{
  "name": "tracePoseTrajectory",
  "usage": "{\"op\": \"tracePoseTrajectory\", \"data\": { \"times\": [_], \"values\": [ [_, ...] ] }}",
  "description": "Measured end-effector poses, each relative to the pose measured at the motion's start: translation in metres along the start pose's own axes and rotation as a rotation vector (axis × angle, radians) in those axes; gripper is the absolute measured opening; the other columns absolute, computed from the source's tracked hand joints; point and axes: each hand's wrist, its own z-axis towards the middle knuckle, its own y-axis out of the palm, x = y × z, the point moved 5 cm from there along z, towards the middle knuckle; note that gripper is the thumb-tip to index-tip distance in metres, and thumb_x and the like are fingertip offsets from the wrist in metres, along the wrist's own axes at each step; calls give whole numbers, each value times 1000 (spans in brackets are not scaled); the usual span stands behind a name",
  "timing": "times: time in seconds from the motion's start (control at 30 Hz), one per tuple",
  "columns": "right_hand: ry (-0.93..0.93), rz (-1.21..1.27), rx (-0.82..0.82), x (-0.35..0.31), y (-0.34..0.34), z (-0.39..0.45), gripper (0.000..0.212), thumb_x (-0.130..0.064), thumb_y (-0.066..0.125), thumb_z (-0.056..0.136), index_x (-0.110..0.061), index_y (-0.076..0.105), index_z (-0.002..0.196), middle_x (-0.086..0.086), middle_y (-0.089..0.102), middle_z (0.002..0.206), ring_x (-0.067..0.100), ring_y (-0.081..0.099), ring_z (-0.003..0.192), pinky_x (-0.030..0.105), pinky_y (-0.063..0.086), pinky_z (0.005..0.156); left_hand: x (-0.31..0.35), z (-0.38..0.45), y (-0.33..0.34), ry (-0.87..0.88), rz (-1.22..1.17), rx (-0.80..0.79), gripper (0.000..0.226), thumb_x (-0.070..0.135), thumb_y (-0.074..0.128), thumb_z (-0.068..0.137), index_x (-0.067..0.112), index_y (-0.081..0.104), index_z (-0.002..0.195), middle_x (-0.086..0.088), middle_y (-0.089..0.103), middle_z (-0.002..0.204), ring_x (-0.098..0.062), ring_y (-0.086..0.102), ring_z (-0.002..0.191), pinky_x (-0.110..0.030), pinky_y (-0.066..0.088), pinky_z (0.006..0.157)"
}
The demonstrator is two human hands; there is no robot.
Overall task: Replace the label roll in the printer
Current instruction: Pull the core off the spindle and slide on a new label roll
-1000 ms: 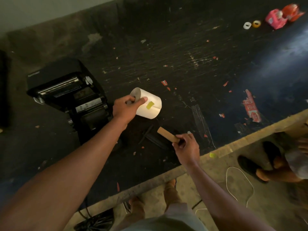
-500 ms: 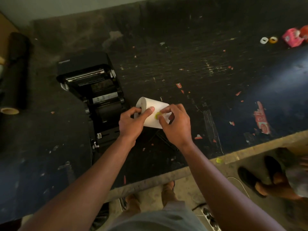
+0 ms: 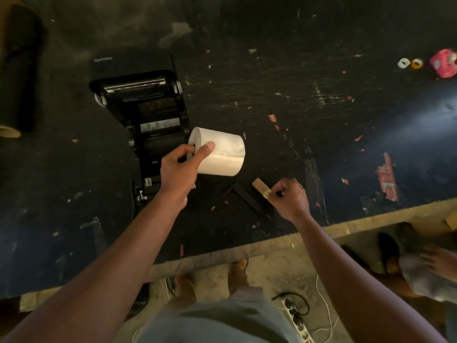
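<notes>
My left hand (image 3: pixel 179 170) grips a white label roll (image 3: pixel 222 152) by its left end, thumb on top and a finger in the core, holding it just right of the printer. The black printer (image 3: pixel 150 115) lies open on the dark worktop, its lid tipped back. My right hand (image 3: pixel 290 199) is lower right of the roll, fingers pinched on a small yellow sticker (image 3: pixel 267 193). That sticker sits against the near end of a bare cardboard core (image 3: pixel 259 186) lying on the table. A black spindle bar (image 3: pixel 244 196) rests beside the core.
A dark film roll (image 3: pixel 17 70) lies at the far left. Small tape rings (image 3: pixel 410 63) and a pink dispenser (image 3: pixel 444 62) sit at the far right. The table's wooden front edge (image 3: pixel 247 253) runs below my hands. Another person's feet (image 3: pixel 395 251) and a power strip (image 3: pixel 294 315) are on the floor.
My right hand peeled the yellow sticker off the roll and moved down and right to the cardboard core. The left hand still holds the roll, now closer to the printer.
</notes>
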Motion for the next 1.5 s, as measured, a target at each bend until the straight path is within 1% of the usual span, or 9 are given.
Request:
{"op": "tracePoseTrajectory", "data": {
  "times": [0.17, 0.27, 0.4, 0.53, 0.63, 0.87, 1.0, 1.13, 1.5],
  "values": [
    [-58, -60, 57, -1, 11, 9, 21, -22, 79, 88, -31, 60, 86, -5, 66, 107, 14, 65, 94, 33, 55, 78, 4, -8, -13, -37, -142, -44, 24, 46, 81, 83, 26, 71, 76, 5, 69, 119, -17, 64, 117, -33, 58, 86],
    [-81, -145, 39, -8, 13, 10, 33, -24, 80, 86, -28, 57, 110, -3, 68, 108, 20, 68, 101, 49, 57, 91, 3, -12, -21, -87, -232, -72, 24, 46, 81, 82, 25, 71, 79, 5, 70, 118, -18, 66, 116, -34, 59, 88],
    [-340, -281, 67, -42, 15, 17, 56, -28, 78, 84, -28, 51, 134, 2, 61, 130, 24, 58, 124, 48, 48, 104, 4, -21, -31, -141, -329, -97, 42, 55, 79, 65, 22, 72, 90, 0, 68, 128, -21, 65, 121, -32, 58, 87],
    [-649, -575, -256, -95, 48, 29, 57, -22, 69, 89, -33, 53, 142, 0, 53, 148, 26, 45, 141, 52, 36, 115, 1, -28, -39, -209, -440, -117, 43, 49, 79, 67, 29, 70, 104, -8, 64, 136, -28, 63, 125, -39, 57, 93],
    [-648, -754, -473, -107, 67, 36, 48, -15, 67, 93, -33, 62, 137, 2, 53, 150, 26, 46, 142, 54, 34, 119, -6, -32, -45, -284, -532, -131, 60, 46, 82, 66, 28, 65, 120, -10, 65, 136, -30, 64, 125, -46, 55, 102],
    [-440, -387, -326, -108, 20, 60, 29, -13, 66, 97, -28, 70, 121, -3, 67, 128, 17, 62, 123, 38, 51, 105, -22, -32, -60, -356, -767, -183, 86, 52, 95, 60, 33, 60, 136, -11, 76, 129, -35, 72, 120, -47, 59, 98],
    [-296, 284, 20, -91, -48, 46, 31, -9, 76, 92, -40, 73, 98, -14, 75, 101, 0, 73, 96, 39, 61, 96, -24, -30, -66, -380, -842, -204, 95, 55, 95, 59, 31, 57, 143, -13, 75, 130, -36, 72, 118, -42, 62, 87],
    [-266, 862, 161, -95, -85, 9, 19, -15, 76, 93, -30, 80, 103, 4, 81, 108, 21, 77, 107, 46, 61, 94, -25, -30, -65, -378, -862, -219, 98, 55, 95, 58, 33, 55, 144, -15, 66, 141, -38, 72, 118, -44, 62, 86],
    [-433, 637, 271, -135, -86, -39, 24, -8, 76, 93, -26, 74, 109, -8, 77, 105, 10, 76, 96, 29, 64, 83, -26, -37, -58, -382, -826, -200, 87, 51, 90, 62, 31, 54, 139, -14, 65, 140, -34, 76, 111, -44, 64, 85]
  ]
}}
